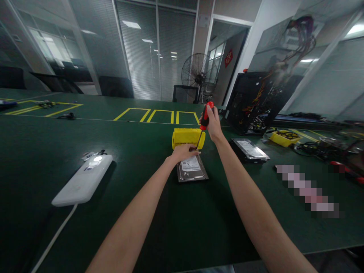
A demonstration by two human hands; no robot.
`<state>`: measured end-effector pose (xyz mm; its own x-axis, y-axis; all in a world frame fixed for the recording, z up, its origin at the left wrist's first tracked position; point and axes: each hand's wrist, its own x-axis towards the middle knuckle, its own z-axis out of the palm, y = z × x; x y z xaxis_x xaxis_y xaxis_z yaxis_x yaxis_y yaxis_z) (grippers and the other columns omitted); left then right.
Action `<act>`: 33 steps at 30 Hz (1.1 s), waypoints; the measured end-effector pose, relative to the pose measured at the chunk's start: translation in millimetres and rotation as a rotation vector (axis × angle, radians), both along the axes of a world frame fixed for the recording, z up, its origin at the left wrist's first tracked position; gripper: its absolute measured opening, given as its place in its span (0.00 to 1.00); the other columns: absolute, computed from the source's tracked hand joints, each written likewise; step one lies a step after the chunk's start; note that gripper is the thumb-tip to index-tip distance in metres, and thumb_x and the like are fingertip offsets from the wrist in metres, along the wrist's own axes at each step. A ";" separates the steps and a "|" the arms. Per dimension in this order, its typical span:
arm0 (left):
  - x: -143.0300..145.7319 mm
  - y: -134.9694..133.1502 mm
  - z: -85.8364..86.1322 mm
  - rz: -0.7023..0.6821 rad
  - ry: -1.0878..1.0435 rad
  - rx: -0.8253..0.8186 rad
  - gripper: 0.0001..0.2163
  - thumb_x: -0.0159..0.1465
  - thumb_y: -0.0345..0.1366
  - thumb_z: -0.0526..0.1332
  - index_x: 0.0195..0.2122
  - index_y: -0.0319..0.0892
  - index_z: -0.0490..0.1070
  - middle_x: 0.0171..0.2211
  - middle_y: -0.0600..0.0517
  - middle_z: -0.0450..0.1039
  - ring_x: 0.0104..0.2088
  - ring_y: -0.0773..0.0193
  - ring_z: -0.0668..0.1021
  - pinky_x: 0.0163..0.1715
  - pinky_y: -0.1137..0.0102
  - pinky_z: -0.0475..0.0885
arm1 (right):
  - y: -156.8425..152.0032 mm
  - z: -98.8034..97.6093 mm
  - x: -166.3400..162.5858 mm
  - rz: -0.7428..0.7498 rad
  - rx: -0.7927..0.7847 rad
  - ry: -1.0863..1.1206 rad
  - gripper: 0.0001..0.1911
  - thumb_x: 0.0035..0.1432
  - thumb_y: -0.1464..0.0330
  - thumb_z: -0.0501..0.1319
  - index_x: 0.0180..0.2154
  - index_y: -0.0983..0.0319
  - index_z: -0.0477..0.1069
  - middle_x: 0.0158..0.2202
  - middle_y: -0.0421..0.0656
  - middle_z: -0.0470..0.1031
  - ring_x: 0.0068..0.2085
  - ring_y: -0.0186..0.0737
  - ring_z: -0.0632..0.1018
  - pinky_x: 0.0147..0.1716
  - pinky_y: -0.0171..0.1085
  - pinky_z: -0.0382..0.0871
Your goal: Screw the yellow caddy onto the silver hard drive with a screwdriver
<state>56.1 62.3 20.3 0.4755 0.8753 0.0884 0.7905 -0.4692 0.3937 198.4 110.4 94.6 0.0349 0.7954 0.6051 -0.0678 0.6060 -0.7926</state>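
Note:
A silver hard drive (192,170) with a white label lies flat on the green table in front of me. My left hand (184,152) is closed on the far end of the drive, its fingertips close to the screwdriver's tip and partly hiding that end. Gripped in my right hand (214,123) is a red and black screwdriver (204,116), its handle up and its shaft slanting down to the drive's far end. Just behind the drive stands a yellow plastic bin (188,135). Whether the tip sits in a screw is too small to tell.
To the right lie a second hard drive (250,149), a yellow tray (284,138), tangled cables and a pixelated strip. An open black computer case (247,102) stands behind them. At left is a white device (83,180) with a cord. Yellow tape marks the far table.

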 end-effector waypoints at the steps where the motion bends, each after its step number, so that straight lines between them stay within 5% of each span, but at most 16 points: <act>1: -0.1 -0.2 0.3 -0.003 -0.001 -0.003 0.27 0.62 0.58 0.49 0.53 0.45 0.68 0.52 0.49 0.71 0.49 0.53 0.74 0.45 0.63 0.69 | -0.8 0.9 -0.1 -0.007 0.004 -0.004 0.23 0.52 0.46 0.55 0.40 0.55 0.58 0.33 0.39 0.66 0.29 0.33 0.74 0.25 0.35 0.69; 10: -0.3 -2.1 2.3 -0.015 -0.020 -0.016 0.26 0.62 0.57 0.49 0.52 0.45 0.68 0.52 0.48 0.71 0.49 0.52 0.73 0.45 0.62 0.69 | -6.0 3.6 -7.3 0.014 0.035 -0.021 0.29 0.48 0.50 0.62 0.45 0.53 0.52 0.28 0.34 0.65 0.25 0.31 0.71 0.27 0.35 0.69; 17: -0.8 -3.0 2.7 -0.016 -0.019 -0.025 0.26 0.62 0.56 0.49 0.52 0.44 0.68 0.53 0.48 0.70 0.50 0.53 0.72 0.46 0.62 0.69 | -3.6 5.3 -5.6 0.037 0.021 -0.053 0.26 0.54 0.43 0.49 0.47 0.52 0.58 0.30 0.39 0.65 0.28 0.34 0.72 0.28 0.38 0.70; 26: 0.3 0.9 -1.6 -0.006 -0.012 0.009 0.27 0.62 0.58 0.49 0.52 0.44 0.68 0.51 0.49 0.72 0.48 0.53 0.74 0.45 0.62 0.69 | -8.7 10.2 -9.0 0.096 0.021 0.066 0.23 0.49 0.52 0.63 0.38 0.56 0.56 0.31 0.36 0.68 0.25 0.29 0.72 0.27 0.33 0.70; 33: 0.8 -2.6 0.3 -0.009 -0.016 0.031 0.25 0.63 0.56 0.49 0.50 0.45 0.69 0.50 0.50 0.73 0.48 0.54 0.74 0.44 0.64 0.69 | -8.9 9.1 -12.5 0.031 0.136 -0.006 0.21 0.53 0.51 0.60 0.44 0.52 0.59 0.25 0.34 0.63 0.22 0.29 0.68 0.22 0.31 0.65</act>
